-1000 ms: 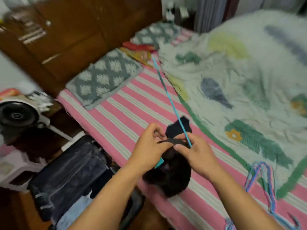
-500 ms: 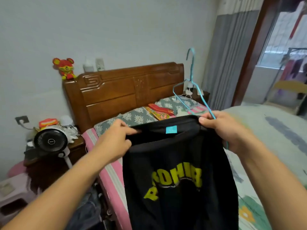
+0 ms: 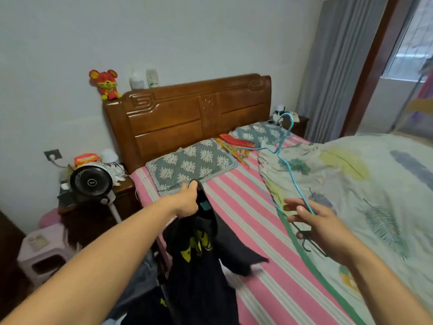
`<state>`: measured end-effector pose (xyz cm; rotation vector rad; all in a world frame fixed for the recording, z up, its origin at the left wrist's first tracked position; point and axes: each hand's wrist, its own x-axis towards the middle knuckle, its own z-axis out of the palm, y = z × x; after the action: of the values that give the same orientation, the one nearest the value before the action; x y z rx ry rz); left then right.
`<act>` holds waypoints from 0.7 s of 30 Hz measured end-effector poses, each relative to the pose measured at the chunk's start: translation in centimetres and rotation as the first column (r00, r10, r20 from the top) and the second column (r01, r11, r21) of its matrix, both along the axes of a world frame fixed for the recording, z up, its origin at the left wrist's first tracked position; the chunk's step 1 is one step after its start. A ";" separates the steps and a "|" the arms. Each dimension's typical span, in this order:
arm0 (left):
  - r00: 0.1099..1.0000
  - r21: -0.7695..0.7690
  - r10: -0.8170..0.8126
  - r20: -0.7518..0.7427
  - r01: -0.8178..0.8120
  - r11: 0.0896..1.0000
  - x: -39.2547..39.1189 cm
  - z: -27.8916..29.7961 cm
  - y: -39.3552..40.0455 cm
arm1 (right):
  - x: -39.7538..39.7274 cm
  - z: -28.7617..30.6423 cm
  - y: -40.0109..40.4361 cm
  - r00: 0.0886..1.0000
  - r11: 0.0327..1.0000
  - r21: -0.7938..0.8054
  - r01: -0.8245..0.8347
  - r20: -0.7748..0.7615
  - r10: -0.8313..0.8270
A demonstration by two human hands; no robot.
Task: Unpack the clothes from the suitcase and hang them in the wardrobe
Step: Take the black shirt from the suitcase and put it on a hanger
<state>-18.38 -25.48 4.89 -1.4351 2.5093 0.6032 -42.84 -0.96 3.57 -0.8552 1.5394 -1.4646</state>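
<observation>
Left hand (image 3: pixel 187 202) up in front of me, fingers curled tight round the neckline of the black T-shirt (image 3: pixel 199 266); held by the collar so the body hangs free and falls straight, yellow print half folded into the creases, one sleeve trailing onto the striped sheet of the bed (image 3: pixel 246 202); the teal label sits just beside the grip, which tells me the neck opening is what I have hold of; right hand (image 3: pixel 314 221) out to the side over the edge of the floral quilt (image 3: pixel 351 184), fingers spread and only loosely bent, the blue wire hanger (image 3: pixel 284 165) resting across them rather than clamped, its hook pointing away toward the headboard (image 3: pixel 199 113); I cannot tell whether the thumb is pinching the wire; hanger and shirt are well apart, one to each hand, which I read as the set-up for threading the hanger into the neck; the shirt is out of the suitcase but not yet on the hanger; neither suitcase nor wardrobe shows clearly here; risk I judge: the loose hold on the thin wire could let it swing or slip; fan (image 3: pixel 91 182) and bedside clutter sit off to the left, out of the way.
</observation>
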 end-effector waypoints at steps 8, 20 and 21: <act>0.956 0.015 -0.009 0.293 0.005 1.000 2.7 -3.7 -1.6 | 0.2 -2.9 5.9 0.933 0.927 0.161 -0.338 0.189 0.307; 0.833 -0.177 -0.317 -0.453 0.265 0.948 2.0 9.0 6.4 | 6.2 0.0 -0.5 0.885 0.927 0.131 -0.351 -0.277 0.374; 0.792 -0.237 -0.356 -0.496 0.271 0.933 2.4 10.6 6.7 | 6.1 0.8 -0.5 0.893 0.934 0.085 -0.346 -0.275 0.356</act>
<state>-16.00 -18.81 15.53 -0.9289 3.2004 0.8518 -36.71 -1.49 4.41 -1.2971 1.5107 -1.0820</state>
